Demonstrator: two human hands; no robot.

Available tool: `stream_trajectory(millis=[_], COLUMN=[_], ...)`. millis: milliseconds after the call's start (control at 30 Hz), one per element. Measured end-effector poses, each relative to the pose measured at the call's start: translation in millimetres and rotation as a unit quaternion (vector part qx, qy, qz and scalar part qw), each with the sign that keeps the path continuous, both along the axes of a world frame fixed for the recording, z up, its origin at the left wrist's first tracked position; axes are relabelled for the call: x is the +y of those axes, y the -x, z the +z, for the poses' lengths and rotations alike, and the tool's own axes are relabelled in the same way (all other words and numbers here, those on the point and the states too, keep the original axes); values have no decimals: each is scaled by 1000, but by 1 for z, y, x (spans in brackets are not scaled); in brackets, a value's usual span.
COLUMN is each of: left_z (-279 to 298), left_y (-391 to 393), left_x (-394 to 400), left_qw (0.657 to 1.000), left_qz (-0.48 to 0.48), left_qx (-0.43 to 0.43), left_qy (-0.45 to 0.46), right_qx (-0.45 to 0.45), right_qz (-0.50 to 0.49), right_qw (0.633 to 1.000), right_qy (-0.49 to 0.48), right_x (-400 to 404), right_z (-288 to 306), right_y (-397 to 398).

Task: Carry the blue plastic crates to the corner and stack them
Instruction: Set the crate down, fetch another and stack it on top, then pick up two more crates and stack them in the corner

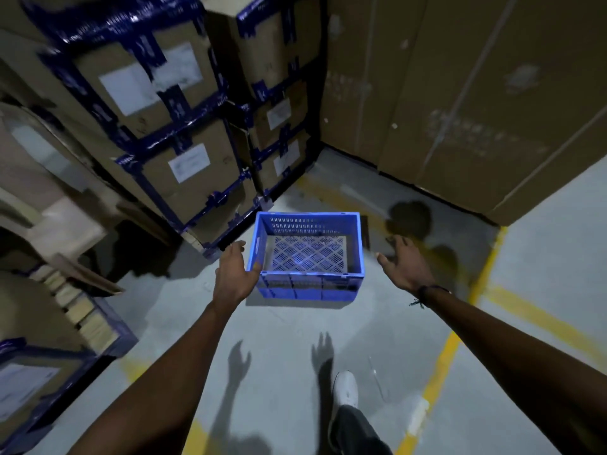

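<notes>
One blue plastic crate [308,284] with slotted walls and a perforated floor sits empty on the grey concrete, close to the corner formed by stacked cartons. My left hand [235,274] is by the crate's near left corner, fingers spread; its fingertips overlap the rim there, and contact is unclear. My right hand [405,264] hovers to the right of the crate, open, fingers apart, clear of the wall by a hand's width. Neither hand holds anything.
Taped cardboard cartons [184,169] are stacked on the left and behind the crate. Tall brown cartons [460,103] form a wall at the right. Yellow floor lines [440,372] run along the right. My white shoe [345,389] stands behind the crate. Wooden pallets [85,310] lie at the left.
</notes>
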State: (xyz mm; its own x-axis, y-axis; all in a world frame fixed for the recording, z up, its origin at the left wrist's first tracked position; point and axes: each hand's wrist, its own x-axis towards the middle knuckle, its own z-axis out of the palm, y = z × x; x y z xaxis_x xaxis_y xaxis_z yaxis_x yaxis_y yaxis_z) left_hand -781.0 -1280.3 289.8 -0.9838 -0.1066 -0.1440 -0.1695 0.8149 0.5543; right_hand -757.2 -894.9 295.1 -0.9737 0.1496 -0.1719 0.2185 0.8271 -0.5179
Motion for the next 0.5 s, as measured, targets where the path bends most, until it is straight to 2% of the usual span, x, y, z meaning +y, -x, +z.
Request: stream_trajectory(millis=[300, 500], left_z=[71, 110], left_y=[-159, -239], left_x=[-12, 4], left_qw=[998, 996], left_qz=[-16, -38], left_qx=[49, 55], left_qy=[-27, -51], right_qx=[65, 81], right_qz=[-11, -68], right_qw=[997, 994], right_qy=[-36, -19], right_x=[14, 40], right_z=[95, 138], right_y=[-174, -300])
